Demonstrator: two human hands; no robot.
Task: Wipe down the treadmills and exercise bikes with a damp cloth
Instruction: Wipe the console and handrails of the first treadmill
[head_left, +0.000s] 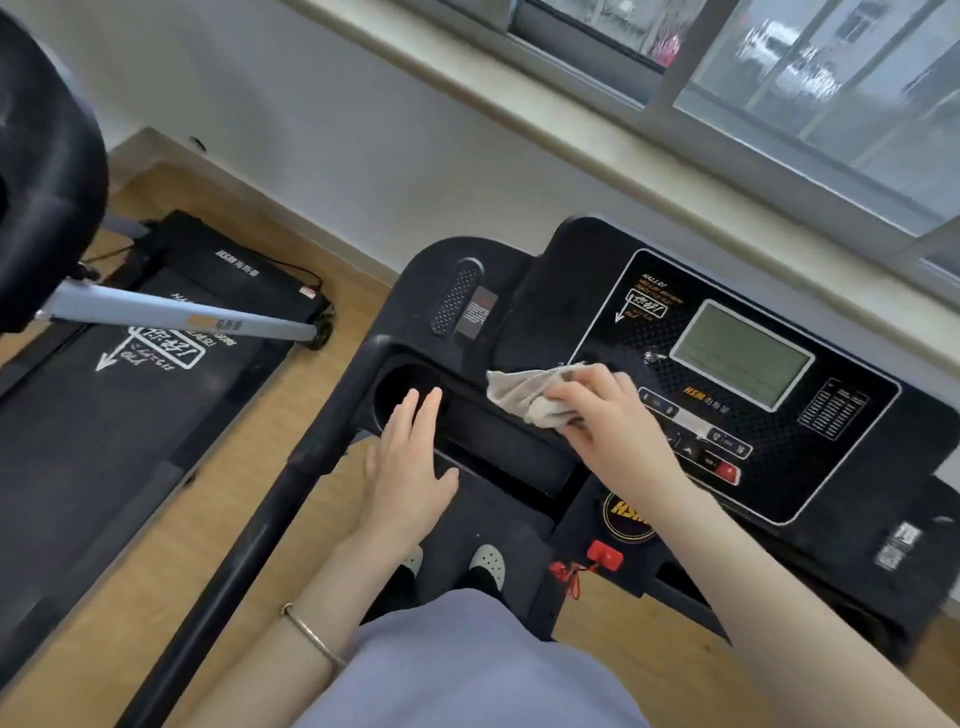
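left hand (410, 467) over cup holder (397, 378)

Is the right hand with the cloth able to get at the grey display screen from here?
Probably yes. The right hand, gripping the cloth, is on the console just beside the screen, and nothing visible blocks the way between them.

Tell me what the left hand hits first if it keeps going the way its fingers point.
Probably the round cup holder in the treadmill console: the fingertips of the left hand reach over it. The hand's height above it is unclear.
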